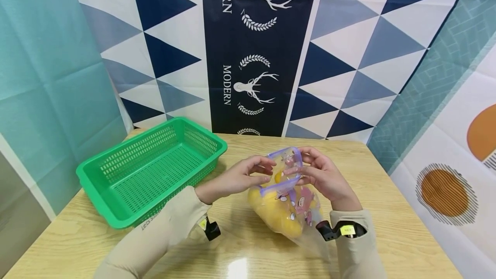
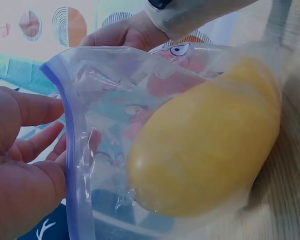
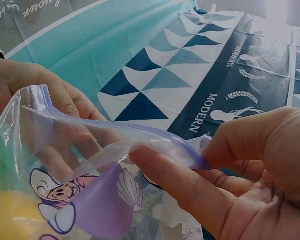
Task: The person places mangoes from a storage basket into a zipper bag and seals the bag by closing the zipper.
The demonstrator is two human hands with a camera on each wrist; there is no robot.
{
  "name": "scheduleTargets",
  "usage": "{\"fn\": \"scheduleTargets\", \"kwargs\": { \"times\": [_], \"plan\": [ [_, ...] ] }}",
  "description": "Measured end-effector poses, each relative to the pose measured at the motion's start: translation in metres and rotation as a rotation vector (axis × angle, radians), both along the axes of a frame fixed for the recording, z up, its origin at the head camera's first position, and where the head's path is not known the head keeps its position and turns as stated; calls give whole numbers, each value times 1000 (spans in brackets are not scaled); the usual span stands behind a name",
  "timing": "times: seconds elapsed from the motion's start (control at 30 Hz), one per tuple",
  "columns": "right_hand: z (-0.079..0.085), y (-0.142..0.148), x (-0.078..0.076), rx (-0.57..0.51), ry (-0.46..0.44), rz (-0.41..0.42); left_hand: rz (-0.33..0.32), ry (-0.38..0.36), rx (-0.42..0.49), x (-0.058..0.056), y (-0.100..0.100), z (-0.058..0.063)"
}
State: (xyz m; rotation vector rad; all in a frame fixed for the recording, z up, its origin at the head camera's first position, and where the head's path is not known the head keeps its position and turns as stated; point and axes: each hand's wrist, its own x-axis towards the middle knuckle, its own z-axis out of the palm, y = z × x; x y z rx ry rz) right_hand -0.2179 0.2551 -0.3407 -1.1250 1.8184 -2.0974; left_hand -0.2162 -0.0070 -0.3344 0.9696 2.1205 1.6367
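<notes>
A clear zip bag point(image 1: 288, 197) with a purple zip rim and pink cartoon prints rests on the table, its mouth spread apart. Inside it lie smooth yellow oblong things that look like fruit point(image 2: 205, 150); the print partly hides them. My right hand point(image 1: 323, 175) pinches the zip rim on the right side, with the index finger reaching inside the mouth point(image 3: 190, 150). On the other side my left hand point(image 1: 252, 175) is at the rim, fingers loosely bent and thumb apart from them. Its fingertips point(image 2: 50, 107) are close against the purple strip; whether they touch it I cannot tell.
A green plastic basket point(image 1: 155, 175) with perforated walls stands on the left of the wooden table point(image 1: 372, 193). Patterned cloth point(image 1: 252, 55) hangs behind the table's back edge, and more cloth hangs at both sides.
</notes>
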Motion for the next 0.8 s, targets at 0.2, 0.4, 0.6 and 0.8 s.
{"fn": "scheduleTargets", "kwargs": {
  "times": [0.2, 0.4, 0.6, 0.8],
  "plan": [
    [1, 0, 0, 6, 6, 1, -35, -66, 40, 0, 0, 2],
    [0, 0, -1, 2, 13, 15, -62, -109, 123, -1, -7, 4],
    [0, 0, 0, -5, 12, 26, 7, -49, 190, -7, -22, 4],
    [1, 1, 0, -8, 24, 46, 169, 23, 218, -20, -35, -6]
  ]
}}
